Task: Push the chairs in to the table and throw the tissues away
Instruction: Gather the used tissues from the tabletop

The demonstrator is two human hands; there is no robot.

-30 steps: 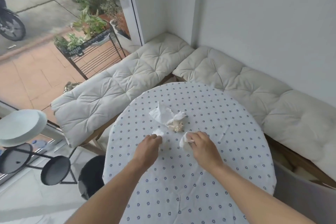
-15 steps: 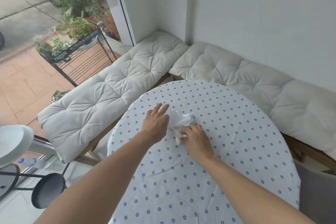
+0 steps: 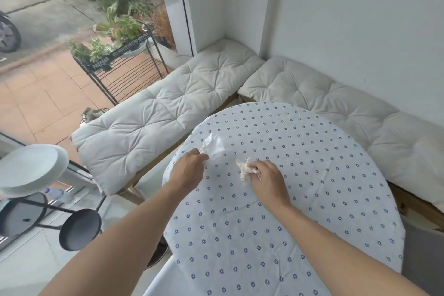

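Two grips are closed at this moment, one on each tissue. Left hand (image 3: 188, 170): fingers curled shut at the near corner of a thin, flat, translucent white tissue sheet (image 3: 212, 148), whose far end lifts off the cloth toward the left edge of the bench. Right hand (image 3: 269, 180): fingers bunched tight around a crumpled off-white tissue wad (image 3: 245, 169), part of which protrudes from the fist toward the left.

Half a second ago both hands met over a single heap of paper near the middle of the bench, the left hand with fingers spread; a second ago loose pieces lay between the two hands. Now the hands have drawn apart, each carrying its own share, and no stray paper can be seen on the round bench covered with a white cloth printed with small blue flowers (image 3: 300, 211).

Reading: the gathering step appears complete, so the tissues seem ready to be carried to a bin. No bin can be identified with certainty here. A dark round metal stool (image 3: 80, 229) stands off the left edge of the bench, beside the cream tufted seat cushions (image 3: 153, 113); whether any chair has been pushed in cannot be told.
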